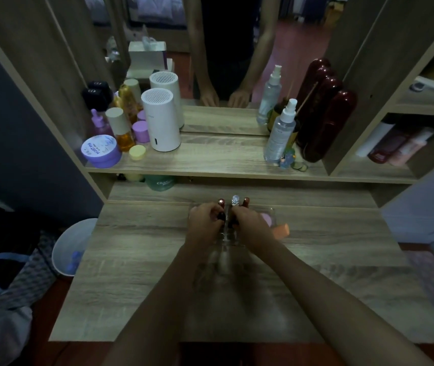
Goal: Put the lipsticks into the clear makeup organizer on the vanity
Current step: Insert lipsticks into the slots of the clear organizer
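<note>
The clear makeup organizer [271, 211] sits mid-vanity, mostly hidden under my hands. Three lipsticks stand upright in its back row: a red one [220, 201], a clear-capped one [235, 199] and another red one [246, 201]. My left hand [203, 224] pinches a dark lipstick [221, 216] over the organizer's slots. My right hand [250, 223] grips another dark lipstick [233, 222] just beside it. A pink sponge [266, 219] and an orange one [282, 230] lie in the organizer's right part.
An upper shelf [210, 159] carries a white cylinder [161, 120], purple jars, amber bottles, spray bottles [280, 133] and a dark red case [324, 112] before a mirror. A green jar [160, 183] sits under the shelf. A white bin [72, 247] stands left of the vanity.
</note>
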